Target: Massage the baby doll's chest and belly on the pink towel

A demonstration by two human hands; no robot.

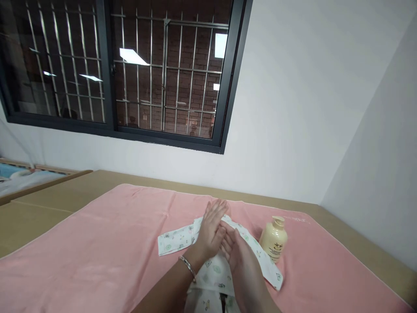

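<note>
A small white printed garment (176, 241) lies spread on the pink towel (97, 252), its sleeves running in a long line from the left down toward the right and its body stretching back toward the person. The left hand (211, 229), a bracelet (188, 266) at its wrist, lies flat and open on the garment's middle with its fingers together, pointing at the wall. The right hand (240, 258) rests just beside it, fingertips against the left palm's edge, though I cannot tell whether it pinches cloth; a cream bottle (274, 240) stands upright near the right sleeve.
</note>
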